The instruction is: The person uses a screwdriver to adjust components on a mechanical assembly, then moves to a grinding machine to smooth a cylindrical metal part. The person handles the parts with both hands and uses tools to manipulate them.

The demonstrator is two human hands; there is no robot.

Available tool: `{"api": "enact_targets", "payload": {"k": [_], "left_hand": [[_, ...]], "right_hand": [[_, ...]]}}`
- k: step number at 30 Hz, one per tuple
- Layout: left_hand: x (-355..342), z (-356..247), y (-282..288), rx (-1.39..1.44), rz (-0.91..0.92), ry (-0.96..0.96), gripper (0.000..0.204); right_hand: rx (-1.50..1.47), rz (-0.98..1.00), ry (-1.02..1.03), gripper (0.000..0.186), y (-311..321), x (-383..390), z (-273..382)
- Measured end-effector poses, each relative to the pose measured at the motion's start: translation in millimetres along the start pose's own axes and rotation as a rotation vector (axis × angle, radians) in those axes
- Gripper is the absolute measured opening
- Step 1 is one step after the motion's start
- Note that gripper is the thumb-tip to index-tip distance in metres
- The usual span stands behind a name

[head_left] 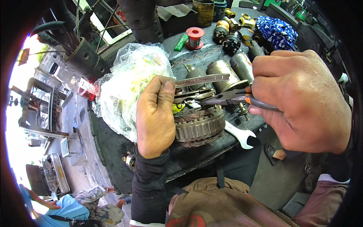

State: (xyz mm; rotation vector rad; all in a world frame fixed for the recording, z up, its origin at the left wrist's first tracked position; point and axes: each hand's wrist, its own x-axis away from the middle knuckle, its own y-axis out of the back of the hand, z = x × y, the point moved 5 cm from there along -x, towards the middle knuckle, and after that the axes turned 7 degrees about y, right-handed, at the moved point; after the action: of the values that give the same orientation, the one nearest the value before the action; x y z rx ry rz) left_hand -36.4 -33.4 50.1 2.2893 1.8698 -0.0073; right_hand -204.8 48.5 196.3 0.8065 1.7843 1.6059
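Observation:
My left hand (155, 117) is closed, its thumb pressed on a flat metal bar (208, 78) that points right. Just under the bar is a metal plate assembly (196, 95); whether my fingers also grip it is hidden. My right hand (302, 102) is closed round the handles of long-nose pliers (230, 97) with orange and dark grips. The jaws point left and reach the small parts at the plate assembly; I cannot tell if they pinch anything. Below them is a ring-shaped alternator stator (200, 128) with copper windings, and an open-end wrench (242, 135) lies beside it.
Left of my left hand sits a clear plastic bag (132, 79) with pale contents. Farther back are a solder spool (194, 38), a green piece (181, 42), metal cylinders (219, 72) and a blue patterned cloth (278, 32). A person in blue (72, 208) is at lower left.

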Motion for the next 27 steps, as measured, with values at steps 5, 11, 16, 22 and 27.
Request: {"api": "enact_targets", "payload": {"k": [5,11,16,22,27], "left_hand": [[-0.3,0.9,-1.5,0.036,0.023,0.007,0.026],[-1.8,10.9,1.0,0.04,0.048,0.053,0.031],[1.1,7.2,3.8,-0.035,0.041,0.068,0.033],[2.7,6.7,2.4,-0.043,0.023,0.028,0.032],[7.6,8.1,5.3,-0.066,0.003,0.046,0.032]], "right_hand": [[0.122,-0.021,-0.045,0.019,-2.0,1.8,8.9],[0.227,-0.013,-0.047,0.017,-5.3,10.4,11.7],[0.121,-0.12,-0.039,0.02,-3.7,12.5,12.3],[0.062,-0.097,-0.094,0.019,-14.9,18.3,8.6],[0.015,-0.288,-0.075,0.017,-25.3,23.3,1.1]]}}
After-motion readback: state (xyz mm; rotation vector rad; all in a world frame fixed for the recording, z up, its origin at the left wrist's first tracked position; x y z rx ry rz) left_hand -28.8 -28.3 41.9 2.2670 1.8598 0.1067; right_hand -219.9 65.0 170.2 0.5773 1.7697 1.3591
